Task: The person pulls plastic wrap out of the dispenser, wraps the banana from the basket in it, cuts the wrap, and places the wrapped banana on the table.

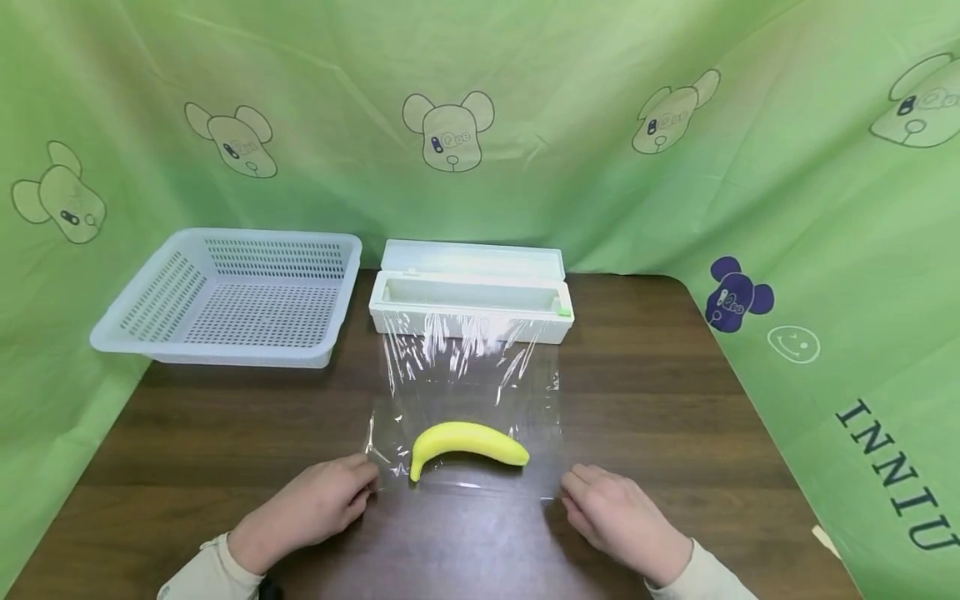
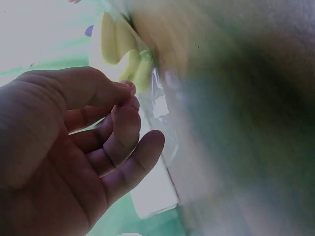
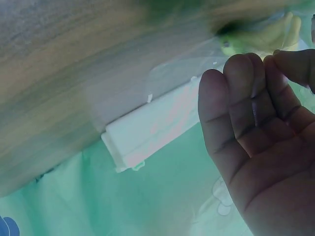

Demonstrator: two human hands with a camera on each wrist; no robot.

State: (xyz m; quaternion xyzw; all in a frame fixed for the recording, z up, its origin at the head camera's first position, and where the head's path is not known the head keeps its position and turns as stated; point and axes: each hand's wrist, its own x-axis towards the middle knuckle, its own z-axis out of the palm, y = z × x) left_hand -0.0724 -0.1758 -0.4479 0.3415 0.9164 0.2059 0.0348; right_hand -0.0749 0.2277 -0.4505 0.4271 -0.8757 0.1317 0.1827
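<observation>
A sheet of clear cling film (image 1: 465,400) runs from a white dispenser box (image 1: 471,321) toward the front of the table. On the film lies a yellow banana (image 1: 468,439), its stem end to the left. My left hand (image 1: 318,500) pinches the film's near left corner. In the left wrist view, the thumb and index fingertips of the left hand (image 2: 98,128) meet, with the other fingers loosely bent. At the near right corner my right hand (image 1: 618,517) pinches the film. The right wrist view shows the right hand (image 3: 266,128) with thumb and index finger together.
A pale plastic basket (image 1: 262,312) with slotted walls stands at the back left. The dispenser's lid (image 1: 472,258) is raised, and a small green piece (image 1: 564,312) sits at its right end. Green printed cloth (image 1: 525,183) surrounds the dark wooden table (image 1: 660,392).
</observation>
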